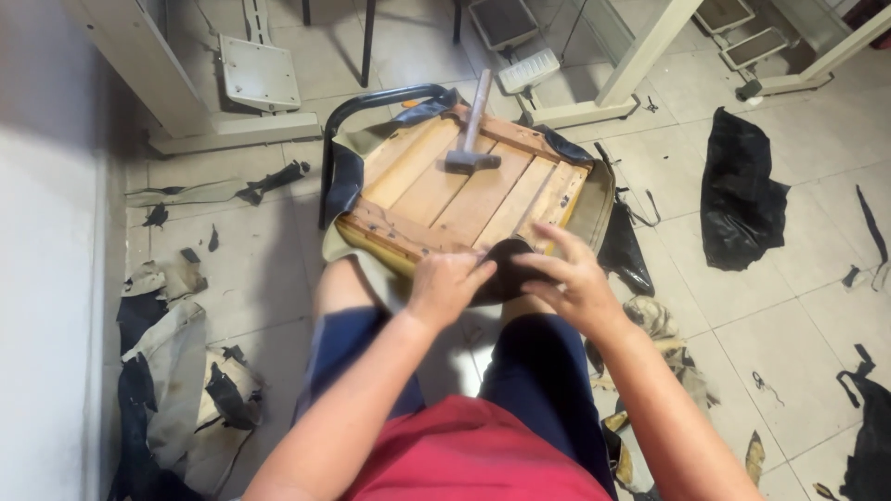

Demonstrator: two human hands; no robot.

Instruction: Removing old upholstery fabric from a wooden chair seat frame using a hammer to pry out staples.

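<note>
Around me the floor (789, 325) is laid with pale square tiles, dusty and marked with dark grout lines. Torn scraps lie scattered over it: a large black sheet (740, 190) to my right, thin black strips (871, 223) near the right edge, and a heap of grey and black offcuts (176, 371) at my left. A plain light wall (46, 278) runs along the left side, shaded at the top. Ahead stand cream-painted metal table legs (640, 51) with flat foot pedals (260, 72) between them, one pale ribbed pedal (529, 70) lying near the middle. The light is soft and even, with no hard shadows.
</note>
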